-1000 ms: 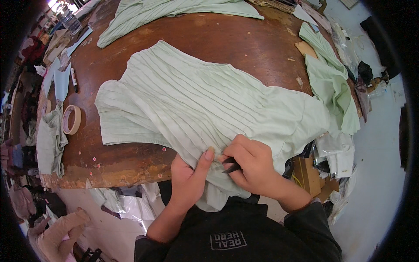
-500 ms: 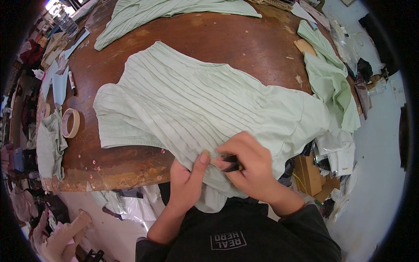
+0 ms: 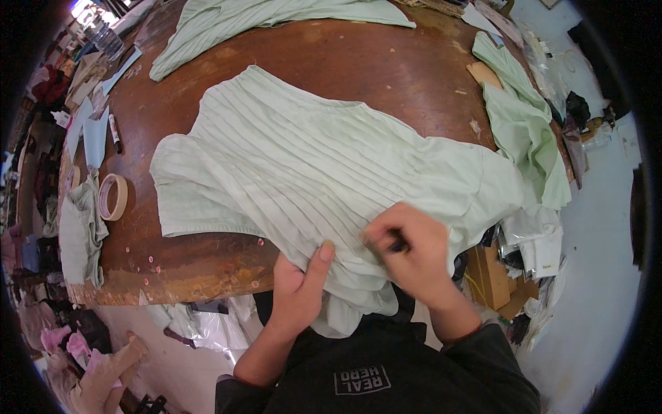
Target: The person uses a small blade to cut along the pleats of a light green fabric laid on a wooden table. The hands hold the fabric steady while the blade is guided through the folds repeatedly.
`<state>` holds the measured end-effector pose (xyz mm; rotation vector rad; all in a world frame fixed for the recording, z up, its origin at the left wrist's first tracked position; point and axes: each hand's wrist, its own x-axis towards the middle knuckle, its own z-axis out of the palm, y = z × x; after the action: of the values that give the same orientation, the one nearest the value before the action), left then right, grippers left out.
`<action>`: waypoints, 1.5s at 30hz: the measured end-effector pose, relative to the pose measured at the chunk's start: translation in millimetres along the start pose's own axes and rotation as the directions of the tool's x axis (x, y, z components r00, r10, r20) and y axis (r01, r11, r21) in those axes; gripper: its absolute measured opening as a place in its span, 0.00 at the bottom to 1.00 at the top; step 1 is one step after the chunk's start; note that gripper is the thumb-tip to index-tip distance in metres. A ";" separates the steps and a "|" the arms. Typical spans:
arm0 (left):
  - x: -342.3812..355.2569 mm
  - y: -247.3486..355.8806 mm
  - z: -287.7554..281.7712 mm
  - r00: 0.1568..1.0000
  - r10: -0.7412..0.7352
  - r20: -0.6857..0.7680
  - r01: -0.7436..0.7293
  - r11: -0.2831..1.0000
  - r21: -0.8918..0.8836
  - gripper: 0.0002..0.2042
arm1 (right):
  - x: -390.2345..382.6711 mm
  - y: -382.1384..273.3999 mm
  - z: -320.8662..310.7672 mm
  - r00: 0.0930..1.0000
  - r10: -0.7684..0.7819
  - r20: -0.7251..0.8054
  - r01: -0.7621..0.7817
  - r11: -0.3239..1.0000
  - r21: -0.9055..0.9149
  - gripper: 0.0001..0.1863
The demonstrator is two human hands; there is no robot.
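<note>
A pale green pleated garment (image 3: 324, 152) is spread over the wooden table, its near part hanging off the front edge. My left hand (image 3: 300, 286) pinches the cloth at that near edge, thumb on top and the other fingers hidden underneath. Just right of it, over the pleats, my right hand (image 3: 414, 252) is curled and a little blurred. Within its fingers sits a small black tool (image 3: 398, 240), mostly covered by the hand, so its exact kind does not show.
On the table (image 3: 200, 269) at left lie a masking tape roll (image 3: 112, 196), a marker (image 3: 114, 133), light blue pieces (image 3: 95, 138) and folded grey-green cloth (image 3: 81, 231). More green garments lie at the far edge (image 3: 276, 17) and right (image 3: 520, 121). A cardboard box (image 3: 488, 277) stands below, right.
My right hand has drawn away from the left, to the right and slightly up, with the black tool still in it. The left hand keeps its pinch; the view shifts slightly.
</note>
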<state>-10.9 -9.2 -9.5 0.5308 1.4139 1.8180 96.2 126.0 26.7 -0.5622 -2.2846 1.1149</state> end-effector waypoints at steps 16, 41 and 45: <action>-0.6 4.5 2.5 1.000 0.027 -0.014 -0.025 0.994 0.103 0.11 | 38.6 -2.6 10.8 0.990 -0.129 0.058 0.132 0.990 -0.045 0.12; 7.9 4.8 -3.3 0.973 -0.131 -0.188 0.087 0.970 -0.226 0.19 | -21.1 5.4 20.2 0.843 -0.537 0.040 0.499 0.750 -0.434 0.19; 15.7 14.1 1.1 0.985 -0.141 -0.098 0.126 0.982 -0.142 0.19 | -24.8 7.7 21.3 0.809 -0.585 0.056 0.538 0.699 -0.471 0.19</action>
<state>-24.3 2.2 2.2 0.2648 1.3507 1.8408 103.1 103.7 2.6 -0.0450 -2.3898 0.2217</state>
